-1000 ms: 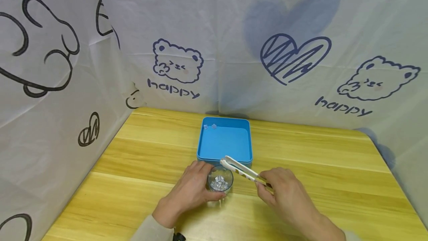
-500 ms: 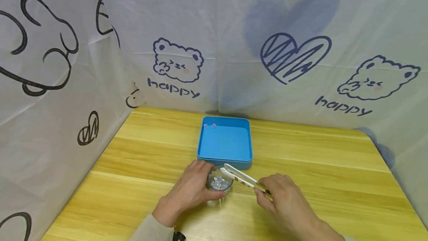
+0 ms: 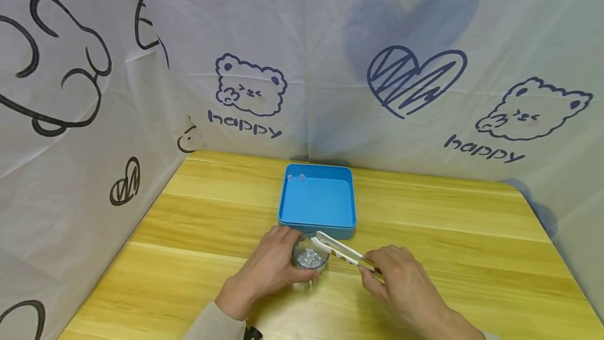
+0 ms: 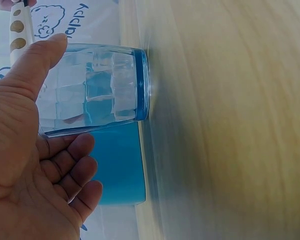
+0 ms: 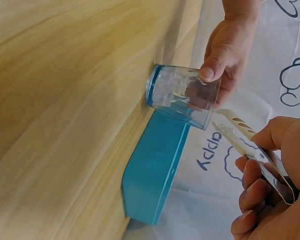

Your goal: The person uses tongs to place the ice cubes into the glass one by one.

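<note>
A clear drinking glass (image 5: 182, 92) with a bluish base stands upright on the table. Small transparent pieces (image 3: 310, 259) lie in its bottom. My left hand (image 3: 269, 264) holds the glass by its side, the thumb near the rim and the fingers on the far side. In my right hand (image 3: 401, 277) are white tongs (image 3: 342, 251) with brown spots, pinched between thumb and fingers around the metal part. Their tips (image 5: 216, 119) are right at the mouth of the glass, slightly apart, and no piece shows between them. Behind the glass sits a square blue box (image 3: 318, 201).
Two small clear pieces (image 3: 296, 177) lie in the box's far left corner. The light wooden table (image 3: 212, 214) reaches back to a white cloth (image 3: 330, 14) with drawn bears and hearts. A small black object (image 3: 252, 333) shows beside the left sleeve.
The tongs have come down from the box's near edge to the rim of the glass. Inside the glass the clear pieces have shifted slightly. My left hand has stayed put.
</note>
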Available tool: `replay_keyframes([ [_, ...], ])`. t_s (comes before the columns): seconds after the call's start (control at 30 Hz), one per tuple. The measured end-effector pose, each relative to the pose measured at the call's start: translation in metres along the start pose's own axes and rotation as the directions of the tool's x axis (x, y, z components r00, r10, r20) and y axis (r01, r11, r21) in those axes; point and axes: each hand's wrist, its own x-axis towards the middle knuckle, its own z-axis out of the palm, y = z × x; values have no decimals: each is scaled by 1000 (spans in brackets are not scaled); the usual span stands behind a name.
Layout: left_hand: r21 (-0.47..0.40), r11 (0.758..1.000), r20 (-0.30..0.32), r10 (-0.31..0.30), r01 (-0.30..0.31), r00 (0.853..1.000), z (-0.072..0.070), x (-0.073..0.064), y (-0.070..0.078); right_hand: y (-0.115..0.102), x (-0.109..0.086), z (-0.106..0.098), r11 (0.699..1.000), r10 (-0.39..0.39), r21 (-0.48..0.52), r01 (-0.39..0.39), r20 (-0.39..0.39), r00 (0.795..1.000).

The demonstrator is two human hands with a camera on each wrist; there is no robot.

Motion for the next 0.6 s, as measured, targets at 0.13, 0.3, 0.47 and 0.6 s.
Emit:
replay_keyframes([
  [0.13,0,1000,3,-2,2,1000,0,0,-1,1,-1,2,1000,1,-3,-1,1,1000],
  [0.3,-6,1000,6,-6,6,1000,1,1,-1,1,-2,3,1000,12,-8,-12,3,1000],
  [0.47,-12,1000,8,-10,10,1000,1,0,-1,1,-1,4,999,28,-18,-28,6,1000],
  [0.6,-9,1000,6,-10,10,1000,1,0,-1,1,-1,5,999,38,-20,-38,7,999],
])
